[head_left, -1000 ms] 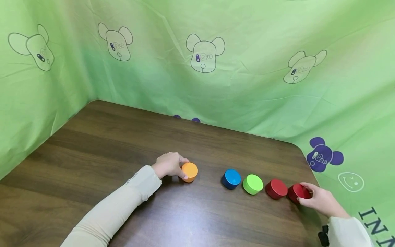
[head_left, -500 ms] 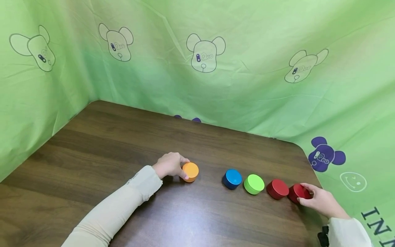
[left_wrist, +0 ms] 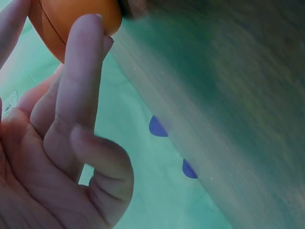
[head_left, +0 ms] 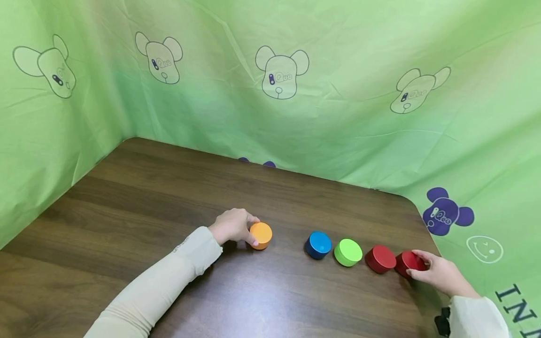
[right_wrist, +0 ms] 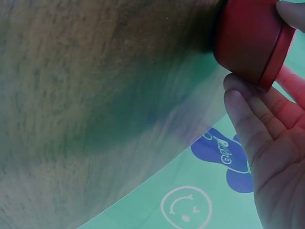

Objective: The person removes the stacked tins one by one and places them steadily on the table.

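Observation:
My left hand (head_left: 231, 226) grips a small round orange tin (head_left: 261, 235) on the table, thumb on the near side and fingers round the far side. In the left wrist view the seam of its lid shows on the orange tin (left_wrist: 78, 21). At the right end of a row, my right hand (head_left: 439, 272) holds a dark red round tin (head_left: 407, 264) between thumb and fingers. The right wrist view shows this red tin (right_wrist: 250, 40) with its lid line, fingertips against its side. Just left of it stands another red tin (head_left: 381, 258).
A bright green tin (head_left: 348, 252) and a blue tin (head_left: 318, 245) continue the row leftward, with a gap before the orange one. The brown wooden table (head_left: 169, 188) ends at a green cloth (head_left: 329, 131) printed with bear heads, hanging behind and at both sides.
Both hands keep their grips and the tins stay in place. The whole view has shifted very slightly.

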The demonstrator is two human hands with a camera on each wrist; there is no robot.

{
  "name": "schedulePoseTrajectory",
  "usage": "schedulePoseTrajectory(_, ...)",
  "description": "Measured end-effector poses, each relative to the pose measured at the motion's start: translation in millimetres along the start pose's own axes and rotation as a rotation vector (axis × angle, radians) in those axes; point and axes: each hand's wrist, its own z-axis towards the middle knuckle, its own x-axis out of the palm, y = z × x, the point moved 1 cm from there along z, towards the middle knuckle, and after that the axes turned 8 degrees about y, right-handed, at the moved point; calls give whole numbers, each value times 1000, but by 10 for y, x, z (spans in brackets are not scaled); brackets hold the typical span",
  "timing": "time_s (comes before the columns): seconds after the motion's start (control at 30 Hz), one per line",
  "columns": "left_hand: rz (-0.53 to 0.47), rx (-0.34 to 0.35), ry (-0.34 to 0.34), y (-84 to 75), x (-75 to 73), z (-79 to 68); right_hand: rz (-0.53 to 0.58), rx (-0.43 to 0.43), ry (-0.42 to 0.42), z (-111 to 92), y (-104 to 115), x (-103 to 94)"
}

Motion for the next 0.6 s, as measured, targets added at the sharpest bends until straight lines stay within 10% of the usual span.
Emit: schedulePoseTrajectory(0.6, 53, 21, -41, -57, 35, 41, 21, -18, 1, 9, -2, -17)
